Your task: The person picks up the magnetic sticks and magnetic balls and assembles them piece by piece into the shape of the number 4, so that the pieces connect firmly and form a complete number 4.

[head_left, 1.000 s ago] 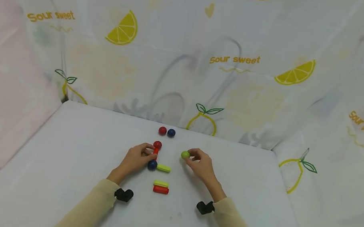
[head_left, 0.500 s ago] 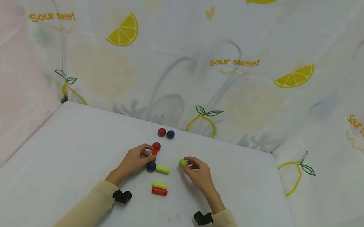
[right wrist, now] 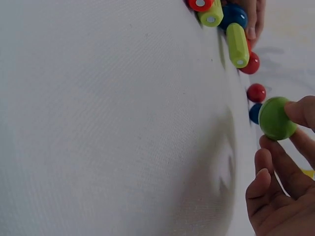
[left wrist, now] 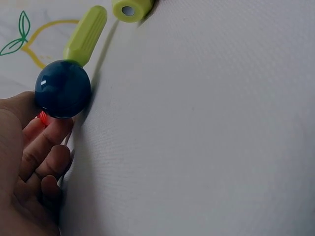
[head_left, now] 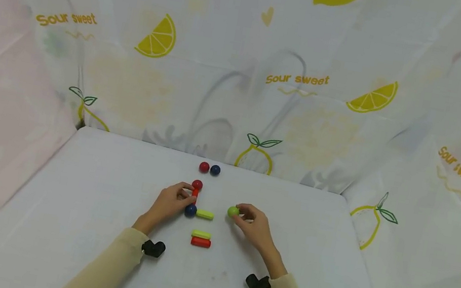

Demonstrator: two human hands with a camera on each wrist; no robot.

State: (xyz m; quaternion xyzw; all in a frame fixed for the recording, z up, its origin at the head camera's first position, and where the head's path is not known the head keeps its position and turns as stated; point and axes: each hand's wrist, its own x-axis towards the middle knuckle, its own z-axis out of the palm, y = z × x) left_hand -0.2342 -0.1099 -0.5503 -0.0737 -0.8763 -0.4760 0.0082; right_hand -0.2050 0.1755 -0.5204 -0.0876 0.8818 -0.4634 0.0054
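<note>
Right grip (head_left: pixel 255 224) pinches green ball (head_left: pixel 233 212); backdrop (head_left: pixel 217 33) reads "Sour sweet".

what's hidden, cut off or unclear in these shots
- Left wrist view: most of the held red bar, behind the near blue ball and left hand.
- Left wrist view: the rest of the loose lime bar, cut off by the top edge.
- Right wrist view: part of the far blue ball, behind the green ball.
- Right wrist view: part of the right hand, cut off by the right edge.
</note>
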